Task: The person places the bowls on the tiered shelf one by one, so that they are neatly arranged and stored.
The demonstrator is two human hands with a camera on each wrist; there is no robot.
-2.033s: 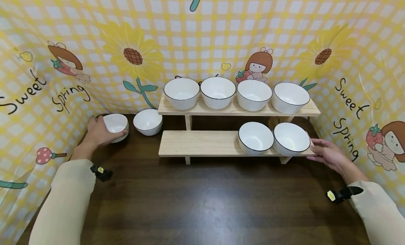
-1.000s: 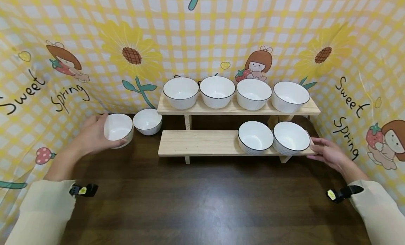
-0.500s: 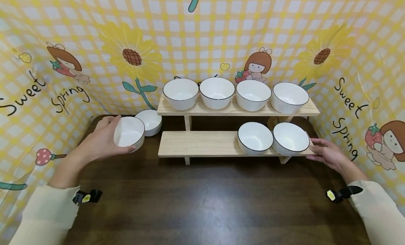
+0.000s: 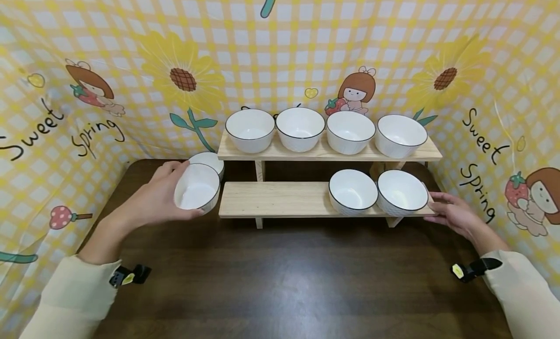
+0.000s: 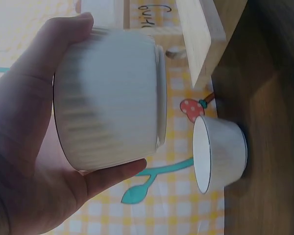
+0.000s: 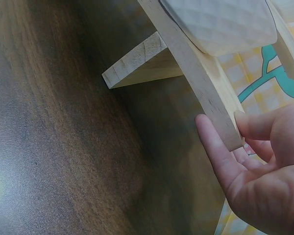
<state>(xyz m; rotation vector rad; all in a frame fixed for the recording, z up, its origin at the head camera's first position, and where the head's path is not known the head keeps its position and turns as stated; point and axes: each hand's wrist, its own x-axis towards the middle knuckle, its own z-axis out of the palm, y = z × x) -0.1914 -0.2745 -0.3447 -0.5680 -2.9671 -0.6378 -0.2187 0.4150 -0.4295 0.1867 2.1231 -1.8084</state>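
Note:
My left hand [image 4: 162, 198] grips a white bowl [image 4: 197, 187] with a thin dark rim, thumb and fingers spread around its side. Ribbed walls show on this bowl [image 5: 108, 98] in the left wrist view, held up off the table. Behind it, partly covered in the head view, another white bowl [image 5: 223, 154] stands on the table. At the far right, my right hand [image 4: 455, 213] pinches the end of the lower board of a two-tier wooden shelf [image 4: 275, 198]. One finger lies under the board [image 6: 218, 105] and the thumb is on top.
Several white bowls [image 4: 300, 130] line the upper tier. Two more bowls [image 4: 353, 192] sit on the right part of the lower tier, one close to my right hand. Yellow checked cloth [image 4: 271, 52] hangs behind and at both sides of the dark wooden table [image 4: 288, 280].
My left hand has lifted the bowl from the table at far left and carried it rightward, in front of the other bowl toward the shelf. My right hand has stayed at the shelf's end.

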